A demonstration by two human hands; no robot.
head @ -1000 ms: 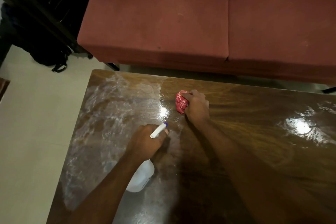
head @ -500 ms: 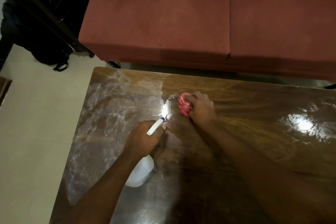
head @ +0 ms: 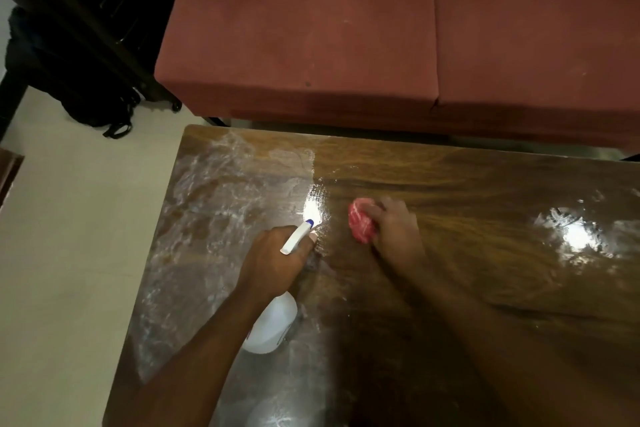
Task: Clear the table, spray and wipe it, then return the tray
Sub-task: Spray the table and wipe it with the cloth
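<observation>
Left hand grips the neck of a spray bottle, low over the left half of the table. Right hand, a bit blurry, clutches a balled-up cloth pressed on the wood just right of the nozzle. Room-wise: cream floor and a black bag off left, glossy dark wood streaked whitish-wet on its left part with two glare spots, reddish sofa behind. Bottle's white with a blue-tipped nozzle; cloth's red with white lines.
</observation>
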